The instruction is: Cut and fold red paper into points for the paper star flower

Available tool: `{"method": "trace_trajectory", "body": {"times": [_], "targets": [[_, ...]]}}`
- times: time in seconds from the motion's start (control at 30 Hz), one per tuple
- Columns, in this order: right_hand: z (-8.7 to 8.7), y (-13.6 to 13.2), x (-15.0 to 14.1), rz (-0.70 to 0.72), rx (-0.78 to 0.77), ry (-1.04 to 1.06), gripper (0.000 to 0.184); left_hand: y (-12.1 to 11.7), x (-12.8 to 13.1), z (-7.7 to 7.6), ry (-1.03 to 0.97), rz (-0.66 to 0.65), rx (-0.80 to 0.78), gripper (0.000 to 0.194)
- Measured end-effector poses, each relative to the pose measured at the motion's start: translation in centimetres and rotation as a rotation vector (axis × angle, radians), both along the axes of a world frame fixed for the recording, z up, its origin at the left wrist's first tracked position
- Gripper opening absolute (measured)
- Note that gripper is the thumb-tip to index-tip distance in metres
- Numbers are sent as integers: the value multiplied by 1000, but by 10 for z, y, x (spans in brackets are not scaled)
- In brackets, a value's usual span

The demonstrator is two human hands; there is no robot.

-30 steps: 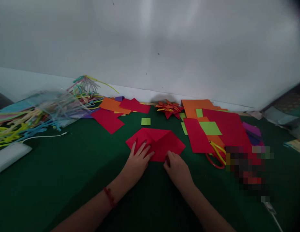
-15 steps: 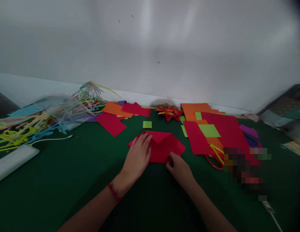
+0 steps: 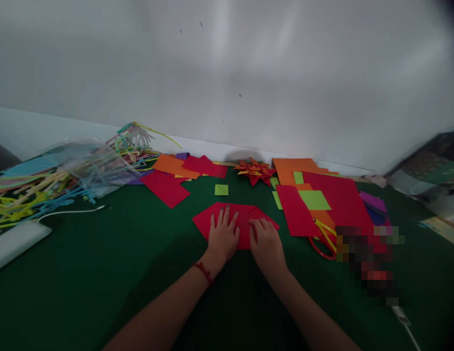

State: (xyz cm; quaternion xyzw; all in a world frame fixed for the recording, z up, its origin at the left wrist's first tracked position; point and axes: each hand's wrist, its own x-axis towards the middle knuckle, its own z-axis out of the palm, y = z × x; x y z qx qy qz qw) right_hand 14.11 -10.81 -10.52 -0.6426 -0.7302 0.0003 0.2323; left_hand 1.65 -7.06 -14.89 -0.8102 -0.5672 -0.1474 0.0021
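A folded sheet of red paper (image 3: 245,213) lies on the green tabletop in front of me, its left and right ends coming to points. My left hand (image 3: 224,236) rests flat on its left half with the fingers spread. On the right half, my right hand (image 3: 267,241) has its fingers curled together, the fingertips at the paper near a fold; what lies under them is partly hidden. Just beyond the sheet is a small light-green paper square (image 3: 221,190).
Behind sits an orange-red folded paper flower (image 3: 254,170). Red, orange and green sheets (image 3: 332,195) and yellow-and-red-handled scissors (image 3: 324,239) are at right. Loose red paper (image 3: 166,187), a pile of colourful strips (image 3: 66,180) and a white power strip (image 3: 20,241) lie left.
My left hand has shifted right and towards me, spreading flat on the red paper. My right hand has moved up from the near edge onto the paper. The V-shaped opening at the top no longer shows.
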Motion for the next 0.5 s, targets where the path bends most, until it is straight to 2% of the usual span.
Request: {"method": "trace_trajectory", "body": {"times": [0.1,0.17,0.23,0.37,0.5], "targets": [[0,33,-13,4,96,-51,36,-2,1,2,16,-4,-5,47],[-11,53,-19,-26,83,-94,40,-2,2,2,18,-1,0,48],[-26,66,-21,-80,3,-115,42,-1,1,1,10,2,11,47],[-48,73,-18,-118,-73,-136,45,9,-7,3,-20,27,-1,47],[-48,72,-16,-130,-111,-150,46,19,-17,4,5,72,-3,47]]}}
